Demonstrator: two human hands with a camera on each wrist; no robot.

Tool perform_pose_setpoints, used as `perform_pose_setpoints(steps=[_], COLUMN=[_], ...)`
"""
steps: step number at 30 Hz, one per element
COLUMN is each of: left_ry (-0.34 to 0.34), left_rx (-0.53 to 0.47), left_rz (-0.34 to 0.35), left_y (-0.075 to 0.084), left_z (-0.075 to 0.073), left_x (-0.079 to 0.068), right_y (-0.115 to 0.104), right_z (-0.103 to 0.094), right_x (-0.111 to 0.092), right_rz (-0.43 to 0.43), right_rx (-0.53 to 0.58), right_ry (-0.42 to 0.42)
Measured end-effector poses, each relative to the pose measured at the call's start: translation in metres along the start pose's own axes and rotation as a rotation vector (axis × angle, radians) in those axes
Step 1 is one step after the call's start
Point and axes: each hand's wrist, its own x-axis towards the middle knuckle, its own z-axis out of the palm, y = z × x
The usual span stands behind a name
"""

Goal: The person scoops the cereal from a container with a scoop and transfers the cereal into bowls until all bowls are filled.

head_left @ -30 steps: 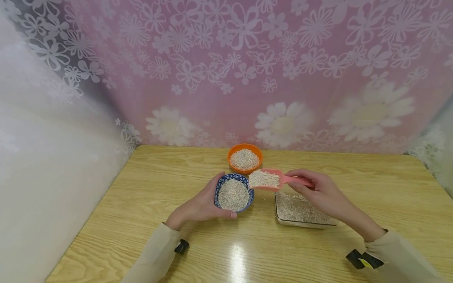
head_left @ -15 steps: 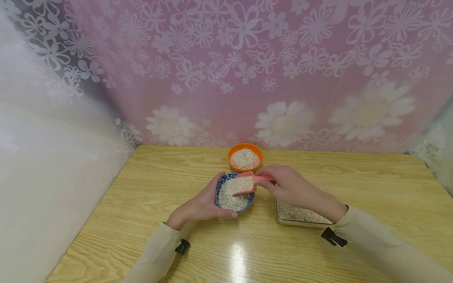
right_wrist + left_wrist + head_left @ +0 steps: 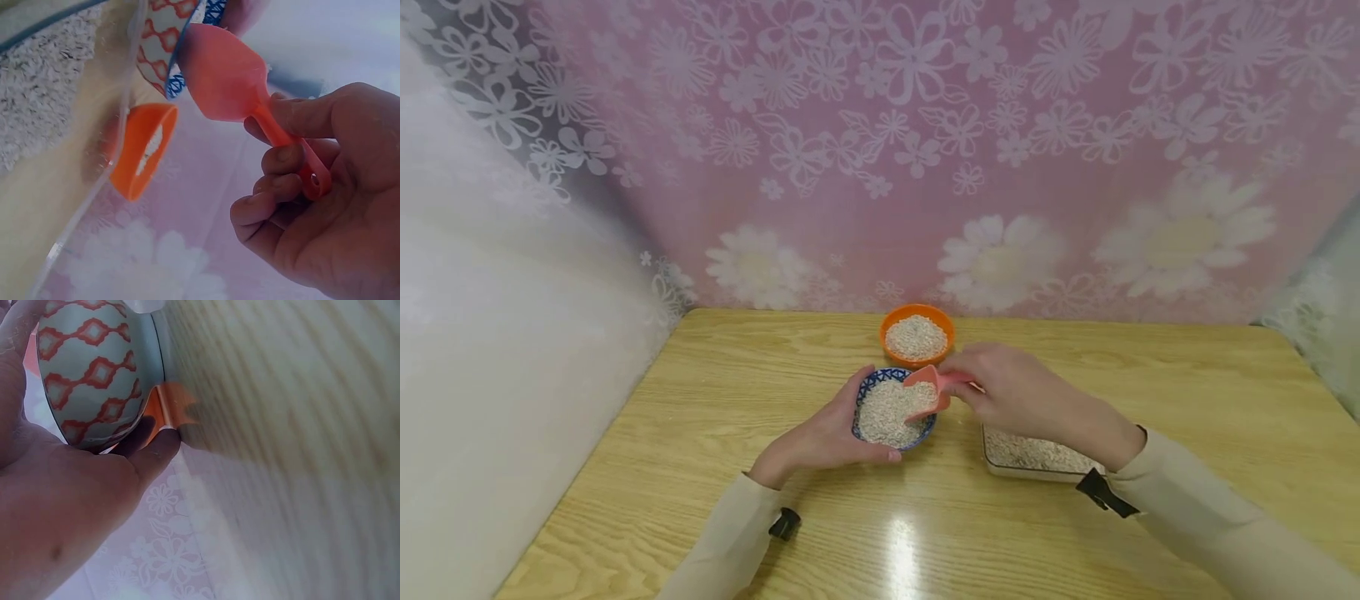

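Observation:
My left hand holds a small bowl from its left side, thumb along the near rim and fingers at the far side. Blue pattern lines the bowl's inside; its outside is pale with orange-red diamonds. Pale flakes like oats fill it. In my right hand, the handle of a pink scoop is gripped between thumb and curled fingers. The scoop's mouth tilts down over the bowl's right part, with some flakes still in it.
Behind the patterned bowl stands an orange bowl of similar flakes. A clear rectangular container of flakes sits under my right forearm. A floral curtain hangs along the back of the wooden table.
My right hand has carried the loaded scoop left to the patterned bowl and tipped it, so flakes slid in. The scoop now holds fewer flakes. My left hand has stayed in place.

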Motion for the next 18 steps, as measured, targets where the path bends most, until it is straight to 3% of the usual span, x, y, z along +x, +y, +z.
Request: perform_pose_setpoints(steps=[4,18], left_ry=[-0.003,-0.007], left_rx=[-0.003,0.004], left_rz=[0.0,-0.006], left_y=[0.0,0.001], left_z=[0.001,-0.001], left_x=[-0.001,0.003], right_y=[-0.004,-0.014], right_z=[-0.005,-0.019], right_x=[-0.001,0.003], right_rz=[-0.024,-0.088], right_rx=[-0.063,-0.155], right_ry=[0.051,0.071])
